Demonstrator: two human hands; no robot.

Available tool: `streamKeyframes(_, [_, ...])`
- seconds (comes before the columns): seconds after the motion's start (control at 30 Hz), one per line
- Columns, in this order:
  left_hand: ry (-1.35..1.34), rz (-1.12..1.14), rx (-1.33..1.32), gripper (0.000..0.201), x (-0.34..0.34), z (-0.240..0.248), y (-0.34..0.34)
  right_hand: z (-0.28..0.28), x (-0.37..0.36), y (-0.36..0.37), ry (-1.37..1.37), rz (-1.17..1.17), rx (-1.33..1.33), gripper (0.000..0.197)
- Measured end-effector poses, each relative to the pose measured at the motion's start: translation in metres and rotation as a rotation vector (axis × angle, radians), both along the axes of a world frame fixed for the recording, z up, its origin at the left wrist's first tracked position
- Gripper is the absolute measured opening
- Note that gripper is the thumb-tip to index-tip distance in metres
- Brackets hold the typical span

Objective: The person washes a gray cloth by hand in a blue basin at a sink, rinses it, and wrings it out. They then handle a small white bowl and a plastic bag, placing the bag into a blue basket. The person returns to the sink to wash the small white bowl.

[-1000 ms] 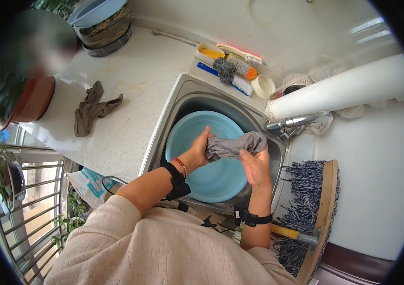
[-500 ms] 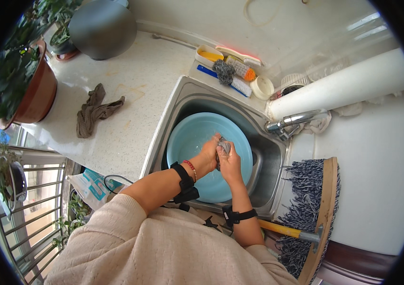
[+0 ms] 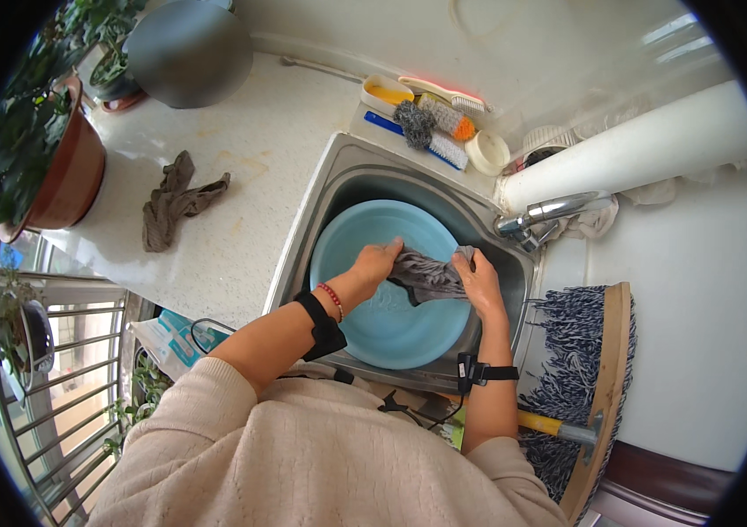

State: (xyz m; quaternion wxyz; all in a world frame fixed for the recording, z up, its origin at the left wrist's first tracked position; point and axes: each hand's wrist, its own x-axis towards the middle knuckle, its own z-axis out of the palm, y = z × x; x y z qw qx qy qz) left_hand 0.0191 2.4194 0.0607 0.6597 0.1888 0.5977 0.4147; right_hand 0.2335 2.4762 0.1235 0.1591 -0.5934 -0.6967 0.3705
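Note:
A wet, wrinkled grey sock-like cloth (image 3: 430,276) is stretched between my two hands over a light blue basin (image 3: 358,225). My left hand (image 3: 377,262) pinches one end, near the basin's middle. At the other end, over the basin's right rim, my right hand (image 3: 481,283) grips the bunched fabric, thumb on top. A darker patch shows along the cloth's lower edge. The basin, with what looks like shallow water in it, sits in a steel sink (image 3: 303,230). Another brownish-grey crumpled cloth (image 3: 179,202) lies on the counter to the left.
A chrome faucet (image 3: 558,211) stands at the sink's right. Behind the sink are a steel-wool scrubber (image 3: 414,123), several brushes and a soap dish (image 3: 387,91). A mop head (image 3: 567,351) leans at the right, its yellow handle near my right forearm. Potted plants (image 3: 66,167) stand left.
My hands, close together around the bunched cloth before, have moved apart. The right one went right, the left slightly left, and the cloth is now spread out between them.

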Motion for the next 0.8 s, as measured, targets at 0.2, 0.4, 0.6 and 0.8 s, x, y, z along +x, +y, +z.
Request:
streamKeyframes(0.2, [0.002, 0.167, 0.195, 0.05, -0.047, 0.018, 0.022, 0.03, 0.029, 0.007, -0.235, 0.019, -0.059, 0.027])
streamKeyframes(0.4, [0.06, 0.115, 0.153, 0.052, -0.063, 0.037, 0.027, 0.032, 0.02, 0.033, 0.073, 0.082, -0.196, 0.028])
streamKeyframes(0.6, [0.315, 0.123, 0.098, 0.081, -0.056, 0.008, 0.026, -0.068, -0.045, 0.024, -0.586, 0.232, 0.329, 0.034])
streamKeyframes(0.8, [0.504, 0.053, 0.246, 0.054, -0.048, 0.001, 0.008, -0.149, -0.109, -0.021, -0.568, 0.388, -0.243, 0.066])
